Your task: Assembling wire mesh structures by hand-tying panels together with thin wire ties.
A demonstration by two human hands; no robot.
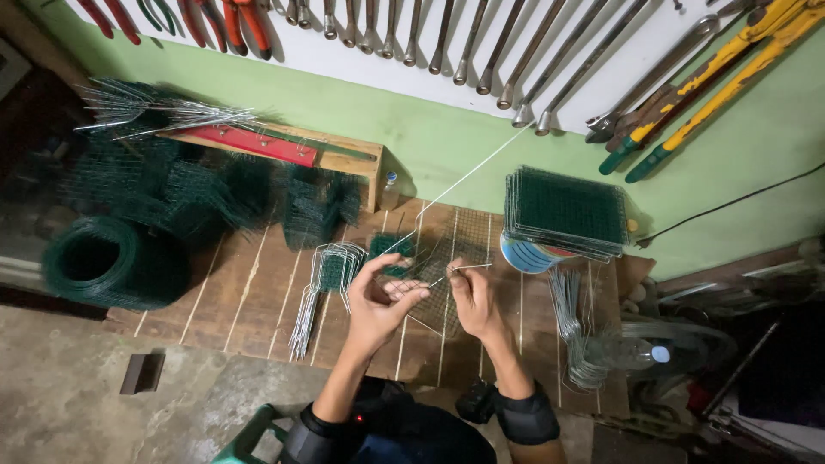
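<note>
Left hand (378,301): raised over the wooden board (249,301), fingers curled, thumb and forefinger pinched on a thin white wire (464,176) that runs up toward the wall.
Right hand (471,296): fingers closed on a short bent wire piece (468,268), just beside the left hand.
Mesh panel (438,288): flat on the board, under both hands.
Bent wire bundle (322,283): left of the hands.
Stack of green mesh squares (567,210): right, behind the hands.
Green mesh roll (103,262): far left.
</note>
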